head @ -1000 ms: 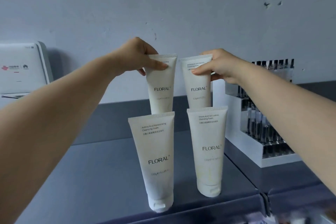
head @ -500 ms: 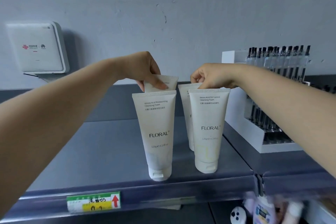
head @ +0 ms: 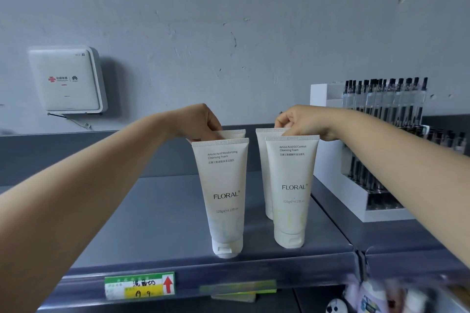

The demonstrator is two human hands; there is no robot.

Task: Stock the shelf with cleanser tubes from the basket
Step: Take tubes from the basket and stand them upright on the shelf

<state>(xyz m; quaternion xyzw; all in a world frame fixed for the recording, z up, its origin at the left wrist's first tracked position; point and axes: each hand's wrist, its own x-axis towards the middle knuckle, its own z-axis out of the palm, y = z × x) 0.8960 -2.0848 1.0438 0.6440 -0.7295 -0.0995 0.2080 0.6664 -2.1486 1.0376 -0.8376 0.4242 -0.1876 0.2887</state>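
Note:
Two white FLORAL cleanser tubes stand cap-down near the front of the grey shelf (head: pixel 157 211): the front left tube (head: pixel 223 195) and the front right tube (head: pixel 292 190). Behind each stands another tube. My left hand (head: pixel 201 122) pinches the top seam of the rear left tube (head: pixel 235 133), which is mostly hidden by the front one. My right hand (head: pixel 302 121) pinches the top of the rear right tube (head: pixel 264 160). Both rear tubes appear to rest upright on the shelf. The basket is out of view.
A white tiered display (head: pixel 366 160) of dark slim cosmetics stands on the shelf to the right. A white router box (head: pixel 66 79) hangs on the wall at left. A green and yellow price tag (head: pixel 140 286) sits on the shelf's front edge. Blurred products lie below right.
Both hands have lowered the two rear tubes from above the front ones down behind them onto the shelf. The view has tilted down, and the shelf edge and price tag now show.

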